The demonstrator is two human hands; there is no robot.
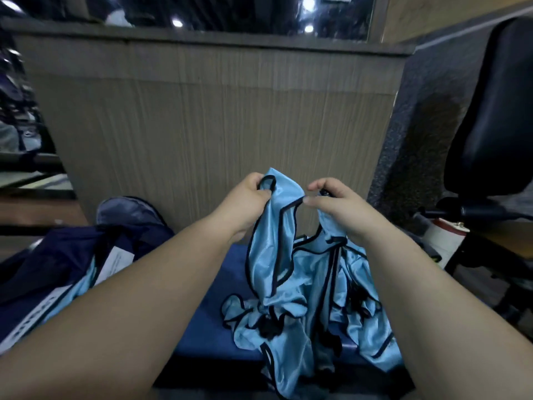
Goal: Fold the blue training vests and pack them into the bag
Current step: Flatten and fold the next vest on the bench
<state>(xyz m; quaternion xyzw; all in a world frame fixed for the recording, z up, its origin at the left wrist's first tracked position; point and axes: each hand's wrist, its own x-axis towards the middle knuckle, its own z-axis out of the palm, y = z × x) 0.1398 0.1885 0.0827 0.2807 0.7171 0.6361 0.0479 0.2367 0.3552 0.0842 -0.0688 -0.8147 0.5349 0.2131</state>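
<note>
The vests (291, 255) are glossy light blue edged with thin black trim, the bag (57, 261) is navy with a white lettered strip, the table (206, 336) beneath is deep blue, the panel (216, 111) behind is grey-brown with fine vertical streaks, and the chair (490, 111) is black.

A blue table (213, 330) is carrying a crumpled heap of light-blue vests (311, 313) with black trim, lying on its right half and spilling over its near edge. The top vest (274, 232) is hanging above the heap, its lower part trailing into it. A navy bag (57, 267) is sitting at the table's left side; whether it is resting on it is unclear.
</note>
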